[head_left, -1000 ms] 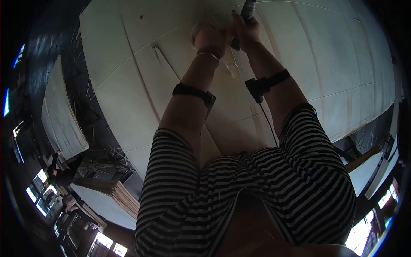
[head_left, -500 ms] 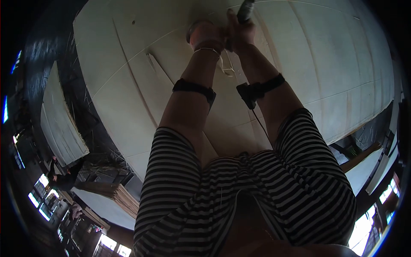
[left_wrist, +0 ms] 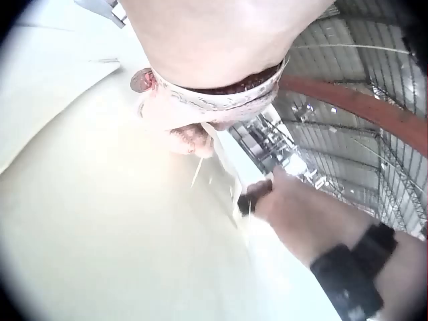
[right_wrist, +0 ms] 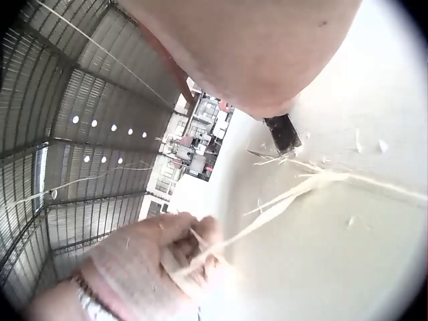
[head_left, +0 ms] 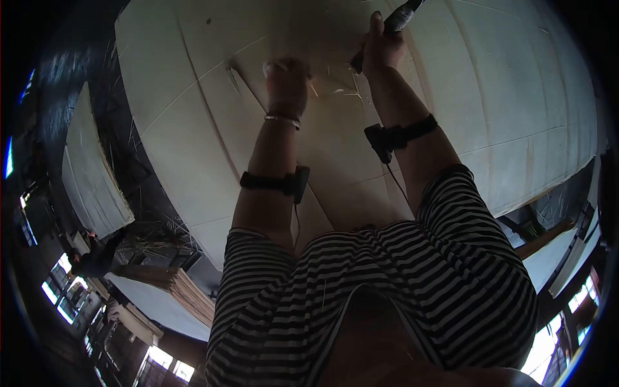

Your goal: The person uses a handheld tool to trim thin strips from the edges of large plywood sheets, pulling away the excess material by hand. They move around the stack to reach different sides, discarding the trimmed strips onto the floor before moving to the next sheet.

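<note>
My left hand [head_left: 288, 87], a bracelet at its wrist, is over the big pale sheet [head_left: 213, 161]. In the right wrist view its curled fingers pinch a thin, frayed pale strip of wood [right_wrist: 271, 212], which runs back across the sheet's surface. To the right, my right hand [head_left: 385, 50] grips a dark-handled tool [head_left: 401, 18] with a wrapped, silvery middle. The tool's dark flat end [right_wrist: 283, 134] pokes out below the hand, close over the sheet beside the strip's frayed part. The hand hides the rest of the tool.
A raised split [head_left: 242, 84] shows on the sheet left of my left hand. Small chips [right_wrist: 382, 146] lie on the surface. Off to the left are a stack of thin sheets [head_left: 187, 297], another pale sheet [head_left: 97, 174] and a person in dark clothes [head_left: 97, 255].
My left hand has come away from beside the right hand, moving left and nearer to my body. The right hand, still gripping the tool, has shifted slightly right.
</note>
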